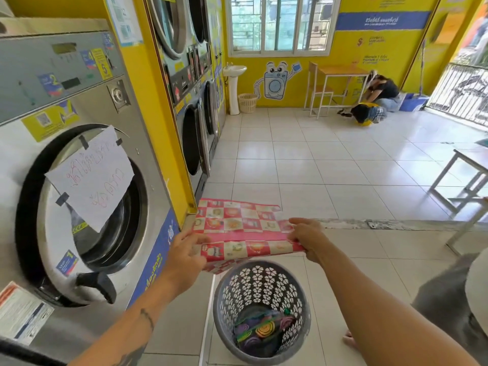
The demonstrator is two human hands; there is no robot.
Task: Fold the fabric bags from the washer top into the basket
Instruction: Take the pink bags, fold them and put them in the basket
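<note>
2 bare forearms reach forward from the bottom edge, the left one with a dark tattoo band. Left hand [184, 253] pinches the near-left edge of 1 red-and-white checked fabric bag [239, 228], fingers curled around it. Right hand [307, 237] clamps the bag's right edge, thumb on top. The bag is held flat in the air between both hands, with 1 fold line across it, directly above the basket and not touching it.

1 grey perforated laundry basket [224, 307] stands on the white tile floor [303, 167] below the hands. Inside at the bottom lies 1 dark folded fabric piece [264, 332] with purple, yellow and green swirls; cannot tell if it is more than 1 item.

Left side: 1 big steel front-load washer [126, 143], door shut, with 1 handwritten paper note [92, 178] taped over the glass. Beyond it a row of stacked machines [195, 107] along the yellow wall; exact count unclear.

Far end: 1 white pedestal sink [233, 75], 1 cream wicker bin [247, 102] beside it, 1 cartoon washer mural [276, 81], 1 window [280, 22], 1 desk with chair [340, 72]. 1 person [383, 89] crouches on the floor near the desk. 1 white table [464, 175], partly seen, stands at right.
</note>
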